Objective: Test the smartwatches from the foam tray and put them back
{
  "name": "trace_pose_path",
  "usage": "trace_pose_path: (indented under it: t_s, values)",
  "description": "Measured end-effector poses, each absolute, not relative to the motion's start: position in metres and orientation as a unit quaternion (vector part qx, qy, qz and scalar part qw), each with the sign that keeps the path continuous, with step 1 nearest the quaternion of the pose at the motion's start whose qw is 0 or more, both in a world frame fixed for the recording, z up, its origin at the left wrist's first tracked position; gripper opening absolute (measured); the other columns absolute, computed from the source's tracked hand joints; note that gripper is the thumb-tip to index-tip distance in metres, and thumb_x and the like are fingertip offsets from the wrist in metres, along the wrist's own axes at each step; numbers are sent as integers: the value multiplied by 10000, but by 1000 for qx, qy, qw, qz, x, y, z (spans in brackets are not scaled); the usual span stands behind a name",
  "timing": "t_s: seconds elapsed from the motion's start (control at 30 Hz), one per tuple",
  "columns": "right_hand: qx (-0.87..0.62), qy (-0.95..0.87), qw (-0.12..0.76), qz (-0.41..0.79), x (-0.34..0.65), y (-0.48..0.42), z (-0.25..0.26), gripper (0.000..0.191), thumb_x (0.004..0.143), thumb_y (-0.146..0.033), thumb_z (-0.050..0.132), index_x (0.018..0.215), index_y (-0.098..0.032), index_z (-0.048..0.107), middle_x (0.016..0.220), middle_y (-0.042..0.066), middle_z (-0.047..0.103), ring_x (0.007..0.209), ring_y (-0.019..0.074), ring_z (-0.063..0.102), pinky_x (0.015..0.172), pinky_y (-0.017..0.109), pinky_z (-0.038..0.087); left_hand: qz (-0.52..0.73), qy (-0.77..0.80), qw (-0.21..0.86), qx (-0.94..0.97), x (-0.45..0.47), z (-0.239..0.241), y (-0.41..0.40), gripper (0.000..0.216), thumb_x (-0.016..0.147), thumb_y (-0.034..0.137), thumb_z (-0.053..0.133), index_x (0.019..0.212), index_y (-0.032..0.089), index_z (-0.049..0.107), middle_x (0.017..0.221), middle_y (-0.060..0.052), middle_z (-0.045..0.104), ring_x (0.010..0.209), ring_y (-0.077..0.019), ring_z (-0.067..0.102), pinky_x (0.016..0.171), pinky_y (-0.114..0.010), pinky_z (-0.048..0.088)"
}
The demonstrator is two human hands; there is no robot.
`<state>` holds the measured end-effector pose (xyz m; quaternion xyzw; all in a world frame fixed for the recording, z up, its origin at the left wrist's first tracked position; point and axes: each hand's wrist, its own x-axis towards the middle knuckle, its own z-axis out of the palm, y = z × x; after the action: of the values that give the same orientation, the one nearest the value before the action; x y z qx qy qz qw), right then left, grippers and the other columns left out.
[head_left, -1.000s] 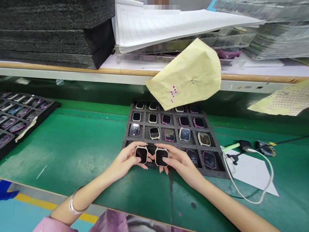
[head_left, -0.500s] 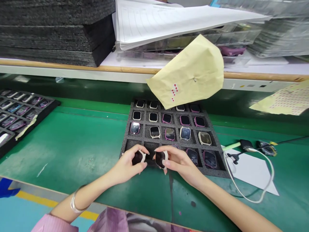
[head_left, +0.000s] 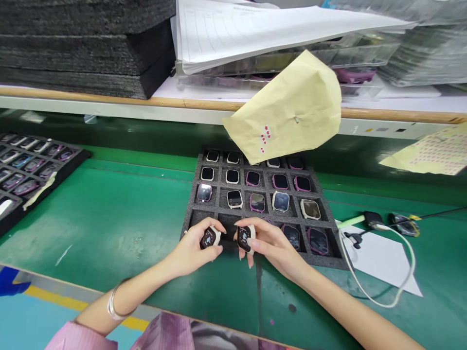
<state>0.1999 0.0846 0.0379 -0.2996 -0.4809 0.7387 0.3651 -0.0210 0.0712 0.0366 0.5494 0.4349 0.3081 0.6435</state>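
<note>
My left hand (head_left: pixel 191 250) is closed around the edges of a white-cased smartwatch (head_left: pixel 209 237) with a lit display. In my right hand (head_left: pixel 268 242) is a second white-cased smartwatch (head_left: pixel 244 238), its screen also lit, with the thumb against its side. Both watches are held just over the front edge of a black foam tray (head_left: pixel 215 215). Several strapless watches lie in the tray's compartments, among them a silver-cased watch (head_left: pixel 280 201) and a purple-cased watch (head_left: pixel 317 240). My right hand partly covers the front row.
Another filled foam tray (head_left: pixel 78 158) lies at the left. A white cable (head_left: pixel 412 257) loops over white paper (head_left: pixel 386 257) at the right. Above the green bench (head_left: pixel 127 204), a shelf (head_left: pixel 204 104) bears black foam blocks (head_left: pixel 73 58) and papers; a yellow sheet (head_left: pixel 288 112) hangs down.
Both watch screens were dark and now show lit graphics. The right-hand fingers have shifted slightly around their watch; the left hand has stayed almost still.
</note>
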Motion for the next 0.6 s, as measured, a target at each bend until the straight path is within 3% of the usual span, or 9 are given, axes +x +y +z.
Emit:
trace_pose_path:
  t_s: [0.6]
  values:
    - [-306,-488,361,733,199,81,39,352,858,-316,708,1178,-184,644,791,32,619,697,182,660,527,254,559,306,437,623,573,-22,41,71,255,766,129,583,1010,183,532,709,65,426,598,-93,389,583,-219,335]
